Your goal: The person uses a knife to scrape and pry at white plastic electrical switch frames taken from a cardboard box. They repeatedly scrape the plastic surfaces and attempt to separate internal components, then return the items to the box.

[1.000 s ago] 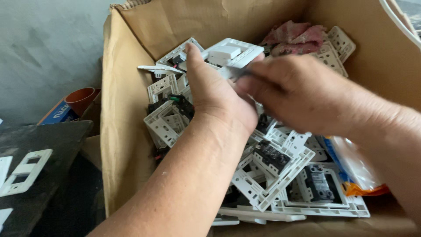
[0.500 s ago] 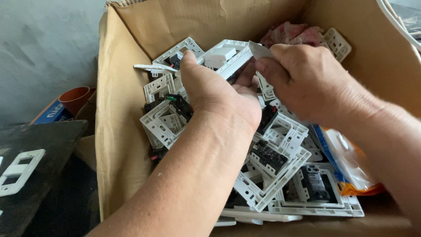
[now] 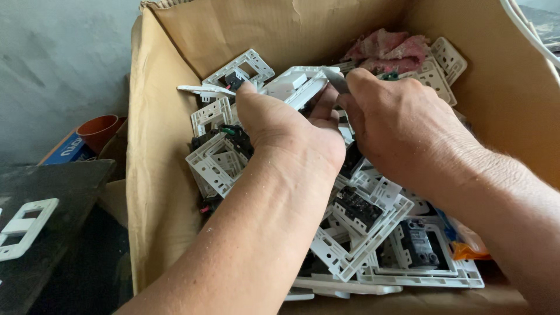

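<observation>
Both my hands reach into a cardboard box [image 3: 157, 175] full of several white switch frames and black switch modules. My left hand [image 3: 286, 125] grips a white switch plate [image 3: 297, 84] held above the pile. My right hand [image 3: 402, 125] is closed beside it, pinching a small grey blade-like piece [image 3: 335, 80] against the plate's right edge. What that piece is I cannot tell. A loose white frame with a black module [image 3: 361, 216] lies under my forearms.
A pink rag [image 3: 385, 49] lies at the box's far side. An orange-and-clear plastic packet [image 3: 466, 248] sits at the box's right. Left of the box are an orange pipe fitting [image 3: 99, 129], a blue carton [image 3: 64, 149] and a dark board carrying a white frame [image 3: 23, 224].
Both hands have stayed at the held plate. The right hand has drawn slightly back and now pinches the grey piece at the plate's edge. The view has shifted a little.
</observation>
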